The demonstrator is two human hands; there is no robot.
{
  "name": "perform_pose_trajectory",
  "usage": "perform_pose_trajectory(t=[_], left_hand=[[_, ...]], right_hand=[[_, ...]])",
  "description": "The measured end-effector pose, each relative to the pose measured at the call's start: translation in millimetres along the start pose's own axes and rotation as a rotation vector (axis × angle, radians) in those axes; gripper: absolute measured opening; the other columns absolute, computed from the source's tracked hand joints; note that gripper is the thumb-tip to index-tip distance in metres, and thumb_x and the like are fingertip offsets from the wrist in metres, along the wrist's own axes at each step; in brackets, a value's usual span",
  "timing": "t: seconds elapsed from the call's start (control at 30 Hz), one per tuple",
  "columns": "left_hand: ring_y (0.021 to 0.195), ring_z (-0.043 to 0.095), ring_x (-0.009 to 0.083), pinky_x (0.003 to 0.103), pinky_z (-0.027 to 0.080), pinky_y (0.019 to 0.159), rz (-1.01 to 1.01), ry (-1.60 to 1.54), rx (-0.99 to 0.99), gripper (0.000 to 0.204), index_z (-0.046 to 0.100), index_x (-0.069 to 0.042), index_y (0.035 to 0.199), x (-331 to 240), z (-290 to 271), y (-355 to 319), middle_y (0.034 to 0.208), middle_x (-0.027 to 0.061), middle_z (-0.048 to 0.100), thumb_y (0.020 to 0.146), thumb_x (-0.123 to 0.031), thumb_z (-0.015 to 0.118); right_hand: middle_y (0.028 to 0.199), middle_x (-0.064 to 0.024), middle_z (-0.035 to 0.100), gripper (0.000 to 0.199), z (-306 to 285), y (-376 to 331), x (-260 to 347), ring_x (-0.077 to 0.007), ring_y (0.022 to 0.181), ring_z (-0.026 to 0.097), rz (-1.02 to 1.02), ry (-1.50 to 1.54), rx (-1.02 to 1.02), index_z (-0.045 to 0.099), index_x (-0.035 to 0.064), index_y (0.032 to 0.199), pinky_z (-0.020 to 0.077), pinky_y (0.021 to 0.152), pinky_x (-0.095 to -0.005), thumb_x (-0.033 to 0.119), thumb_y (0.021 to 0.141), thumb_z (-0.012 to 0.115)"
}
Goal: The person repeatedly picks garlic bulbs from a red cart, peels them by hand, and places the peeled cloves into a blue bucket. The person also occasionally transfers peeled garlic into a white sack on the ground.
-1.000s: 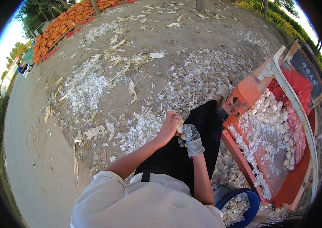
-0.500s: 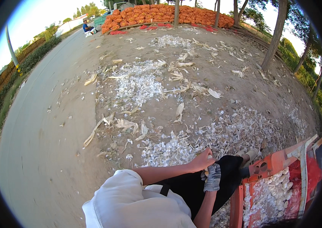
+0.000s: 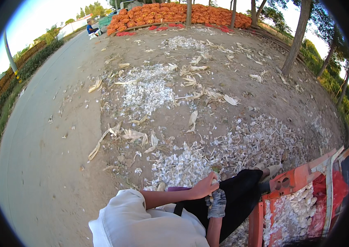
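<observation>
My bare left hand (image 3: 205, 186) is closed above my lap, with a small pale thing showing at its thumb that I cannot make out. Right against it is my right hand (image 3: 216, 204), in a grey striped knit glove, its fingers closed round what looks like a garlic bulb (image 3: 209, 200); most of the bulb is hidden. Whitish garlic bulbs (image 3: 304, 204) lie heaped in an orange-framed bin (image 3: 256, 224) beside my right leg. Cut garlic stems and peelings (image 3: 182, 162) cover the ground beyond my knees.
Red netting (image 3: 332, 187) hangs in the bin's far part. Dry husks (image 3: 133, 135) are strewn over the dirt. A paved road (image 3: 38, 136) runs along the left, where a person in blue (image 3: 91, 29) sits far off. Stacked orange mesh sacks (image 3: 158, 14) and tree trunks (image 3: 297, 37) stand behind.
Both hands have come left and slightly down toward my body, still together. A purplish thing now shows beyond my left forearm, and a small greenish piece shows just above my hands.
</observation>
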State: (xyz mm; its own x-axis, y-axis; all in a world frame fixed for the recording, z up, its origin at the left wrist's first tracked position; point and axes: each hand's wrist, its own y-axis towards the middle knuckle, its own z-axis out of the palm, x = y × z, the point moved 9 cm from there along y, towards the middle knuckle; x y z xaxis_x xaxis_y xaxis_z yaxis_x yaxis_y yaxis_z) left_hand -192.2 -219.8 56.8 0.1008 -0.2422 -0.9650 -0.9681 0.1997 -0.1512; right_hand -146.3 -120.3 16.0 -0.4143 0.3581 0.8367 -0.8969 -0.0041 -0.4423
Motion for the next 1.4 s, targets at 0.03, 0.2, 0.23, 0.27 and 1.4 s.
perform_pose_trajectory(t=[0.03, 0.2, 0.23, 0.27, 1.4], left_hand=[[0.067, 0.053, 0.0226, 0.036, 0.04, 0.06, 0.01, 0.012, -0.014, 0.03, 0.037, -0.006, 0.101, -3, -2, -4, 0.075, 0.0118, 0.052, 0.085, -0.026, 0.052], [0.068, 0.055, 0.0214, 0.035, 0.042, 0.061, 0.001, 0.09, -0.088, 0.031, 0.037, -0.006, 0.102, 1, -13, -10, 0.075, 0.0116, 0.053, 0.085, -0.026, 0.053], [0.067, 0.055, 0.0209, 0.035, 0.042, 0.061, 0.008, 0.065, -0.102, 0.03, 0.037, -0.005, 0.102, 8, -14, -10, 0.074, 0.0116, 0.053, 0.086, -0.026, 0.053], [0.067, 0.055, 0.0203, 0.034, 0.043, 0.061, 0.02, 0.036, -0.115, 0.03, 0.037, -0.005, 0.102, 6, -17, -10, 0.074, 0.0116, 0.054, 0.086, -0.026, 0.052], [0.069, 0.044, 0.0087, 0.022, 0.039, 0.063, 0.467, 0.08, 0.874, 0.034, 0.057, -0.009, 0.113, -127, 196, -24, 0.081, 0.0009, 0.043, 0.079, -0.009, 0.063]], right_hand=[[0.058, -0.0027, 0.053, 0.013, 1, -2, 0, -0.0082, 0.039, 0.044, 0.001, -0.005, -0.005, 0.052, 0.0062, 0.084, 0.034, 0.034, -0.0194, 0.018, 0.085, 0.056], [0.066, -0.0048, 0.056, 0.01, 8, -3, -5, -0.0098, 0.045, 0.05, 0.037, 0.015, 0.024, 0.053, 0.0051, 0.092, 0.0379, 0.036, -0.0197, 0.012, 0.085, 0.053], [0.068, -0.0048, 0.057, 0.01, 9, -3, -10, -0.0106, 0.047, 0.051, 0.061, 0.042, 0.035, 0.053, 0.0062, 0.093, 0.0386, 0.036, -0.0202, 0.011, 0.084, 0.052], [0.069, -0.0049, 0.057, 0.011, 9, -4, -13, -0.0114, 0.049, 0.052, 0.079, 0.065, 0.045, 0.053, 0.0072, 0.094, 0.0393, 0.037, -0.0207, 0.009, 0.083, 0.051], [0.082, -0.0037, 0.061, 0.021, -168, -108, 81, -0.0121, 0.064, 0.059, -0.278, 0.652, -0.411, 0.057, 0.0064, 0.1, 0.0461, 0.047, -0.02, 0.017, 0.082, 0.061]])
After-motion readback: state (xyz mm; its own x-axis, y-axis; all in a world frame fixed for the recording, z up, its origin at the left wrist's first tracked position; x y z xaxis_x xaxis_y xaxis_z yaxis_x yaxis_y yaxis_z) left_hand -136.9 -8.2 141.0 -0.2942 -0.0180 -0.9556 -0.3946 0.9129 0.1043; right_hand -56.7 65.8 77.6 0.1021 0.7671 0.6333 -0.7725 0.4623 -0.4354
